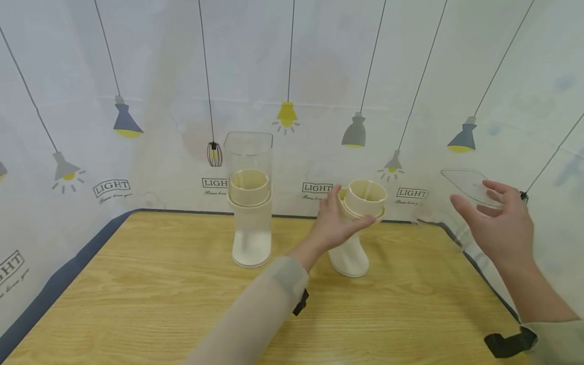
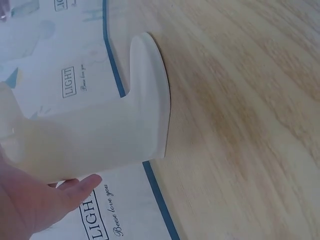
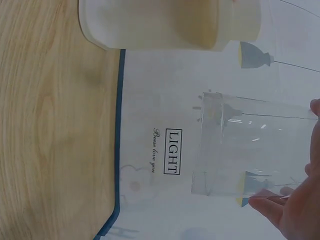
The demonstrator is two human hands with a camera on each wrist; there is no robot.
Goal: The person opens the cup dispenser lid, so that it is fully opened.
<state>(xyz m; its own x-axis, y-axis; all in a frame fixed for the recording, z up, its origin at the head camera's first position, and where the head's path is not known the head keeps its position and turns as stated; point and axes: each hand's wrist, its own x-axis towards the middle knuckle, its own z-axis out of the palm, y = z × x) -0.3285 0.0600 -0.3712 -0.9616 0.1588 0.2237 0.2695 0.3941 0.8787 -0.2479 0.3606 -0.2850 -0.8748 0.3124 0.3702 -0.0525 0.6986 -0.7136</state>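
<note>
The patterned wall sheet (image 1: 251, 66) stands along the far side. The wooden table (image 1: 159, 294) extends in front of it.

On the far part of the table, left of centre, is the left dispenser (image 1: 251, 213): a white stand with a clear upper section fitted upright round its cup.

The right stand (image 2: 95, 132) is located to the right of that unit and apart from it. Its foot appears to rest on the table. Its long axis runs upward from the foot; wide-angle distortion prevents a reading of any true lean.

The clear box (image 3: 257, 145) is located right of the right stand, with a gap between them. It is off the table and touches neither the table nor the stand. Its long axis runs roughly parallel to the stand's, with its lower end beside the stand's upper half rather than above it.

The left hand (image 1: 333, 223) is the nearer hand to the right stand. It grips the upper part, thumb at the near side, fingers at the left.

The right hand (image 1: 502, 228) grips the clear box near its upper end, thumb and fingers spread across it; the box extends downward from this grip.

The cup (image 1: 366, 204) at the top of the right stand faces upward, uncovered, left of the box.
</note>
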